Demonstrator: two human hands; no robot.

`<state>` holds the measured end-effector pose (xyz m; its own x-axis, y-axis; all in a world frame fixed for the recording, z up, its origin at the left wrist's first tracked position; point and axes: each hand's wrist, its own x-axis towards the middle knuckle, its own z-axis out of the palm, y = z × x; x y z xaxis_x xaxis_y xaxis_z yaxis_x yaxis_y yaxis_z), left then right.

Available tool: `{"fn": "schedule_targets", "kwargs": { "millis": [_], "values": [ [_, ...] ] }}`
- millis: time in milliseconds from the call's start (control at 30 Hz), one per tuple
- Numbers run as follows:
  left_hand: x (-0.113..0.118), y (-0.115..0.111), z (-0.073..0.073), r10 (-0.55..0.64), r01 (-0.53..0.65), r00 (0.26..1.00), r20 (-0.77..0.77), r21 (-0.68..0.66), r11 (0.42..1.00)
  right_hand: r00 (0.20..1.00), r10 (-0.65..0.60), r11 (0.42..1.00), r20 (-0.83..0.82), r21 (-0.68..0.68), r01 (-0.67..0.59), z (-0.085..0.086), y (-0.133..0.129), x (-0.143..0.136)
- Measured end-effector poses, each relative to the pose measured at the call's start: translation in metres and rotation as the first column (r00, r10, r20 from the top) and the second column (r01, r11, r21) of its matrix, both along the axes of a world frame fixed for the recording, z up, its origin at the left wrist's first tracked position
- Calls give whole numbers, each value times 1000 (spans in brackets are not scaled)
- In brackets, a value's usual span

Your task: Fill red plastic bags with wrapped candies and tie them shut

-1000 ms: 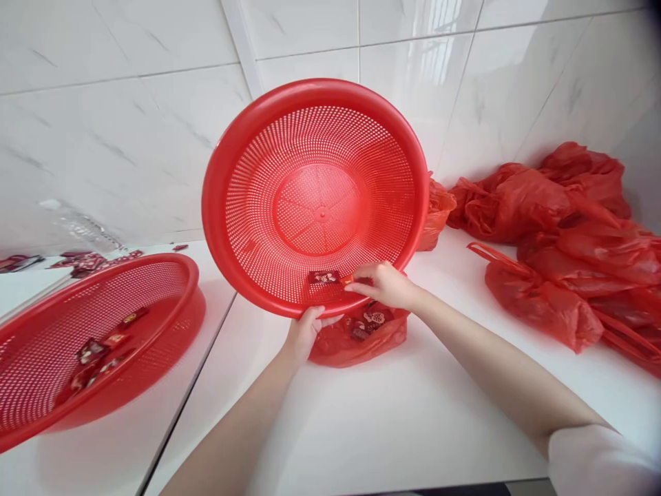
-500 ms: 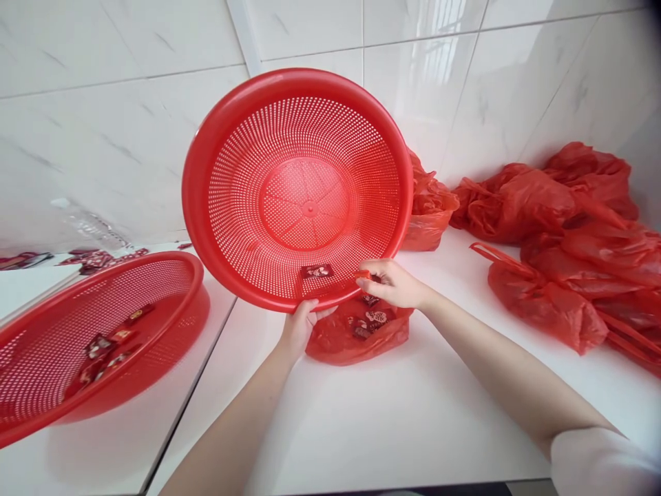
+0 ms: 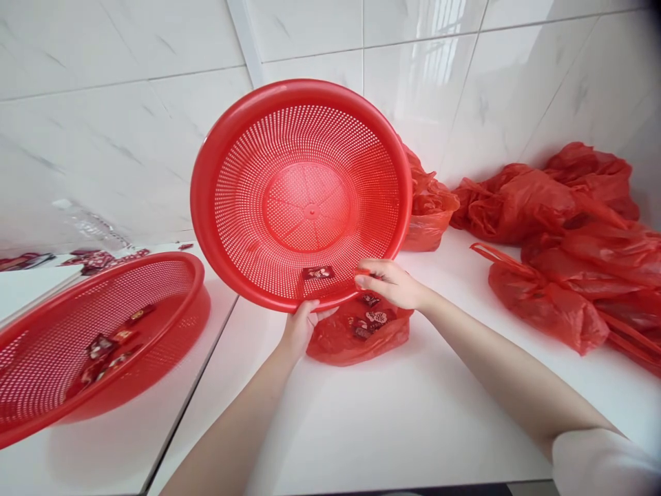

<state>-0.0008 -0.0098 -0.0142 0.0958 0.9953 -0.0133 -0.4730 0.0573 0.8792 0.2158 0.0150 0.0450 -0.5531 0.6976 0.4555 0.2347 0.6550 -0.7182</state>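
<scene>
A round red plastic colander (image 3: 308,210) is tilted up on its side, its open mouth facing me. One small dark-red packet (image 3: 319,273) lies inside it near the lower rim. My left hand (image 3: 302,325) is closed on the bottom of that rim. My right hand (image 3: 388,282) pinches the rim at the lower right; whether its fingers also hold the bag's edge cannot be made out. Directly beneath, a red plastic bag (image 3: 338,348) sits open on the white table, with several dark-red packets (image 3: 369,322) in it, partly hidden by the colander.
At left another red colander (image 3: 199,275) stands with several packets (image 3: 103,348) inside. Filled red bags (image 3: 542,207) are heaped at right, and one more (image 3: 428,213) is behind the tilted colander. A tiled wall (image 3: 129,138) rises behind; a gap (image 3: 193,389) splits the white tabletops.
The colander's upper rim has come down slightly and its left side has shifted a little to the right. Both hands stay in nearly the same place, and the packet remains inside.
</scene>
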Motion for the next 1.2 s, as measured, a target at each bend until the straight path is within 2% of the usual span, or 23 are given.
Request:
{"fn": "schedule_targets", "kwargs": {
  "millis": [67,167,233,300,400,533,633,767,967,1200],
  "values": [
    [0,1,0,0,0,1000,10,0,1000,998,-23,995,-58,-94,18,-4,0,-2],
    [-1,2,-2,-7,7,1000,16,1,1000,977,-14,968,-214,-247,-40,-10,3,-4],
    [-2,3,-3,-3,3,1000,17,0,1000,948,-20,953,-318,-292,-78,-11,4,-5],
    [-3,3,-4,7,-7,1000,21,-3,1000,930,-32,959,-366,-275,-75,-8,5,-4],
    [-3,3,-5,6,-6,1000,15,-2,1000,937,-36,976,-347,-216,-43,-2,3,-3],
    [-3,2,-5,11,-11,1000,-12,-8,1000,957,-31,972,-288,-230,-37,3,-2,-5],
    [-3,2,-4,13,-13,1000,-9,-8,1000,963,-33,972,-266,-234,-31,2,-5,-7],
    [-1,1,-3,27,-27,1000,-11,13,1000,959,-119,960,-258,-275,45,-3,-5,-7],
    [-1,0,-3,51,-51,999,-15,4,999,934,-93,931,-345,-363,-41,-6,1,-6],
    [-2,2,-5,53,-53,999,-10,-4,999,914,-115,895,-388,-440,-74,-6,2,-7]
  ]
}}
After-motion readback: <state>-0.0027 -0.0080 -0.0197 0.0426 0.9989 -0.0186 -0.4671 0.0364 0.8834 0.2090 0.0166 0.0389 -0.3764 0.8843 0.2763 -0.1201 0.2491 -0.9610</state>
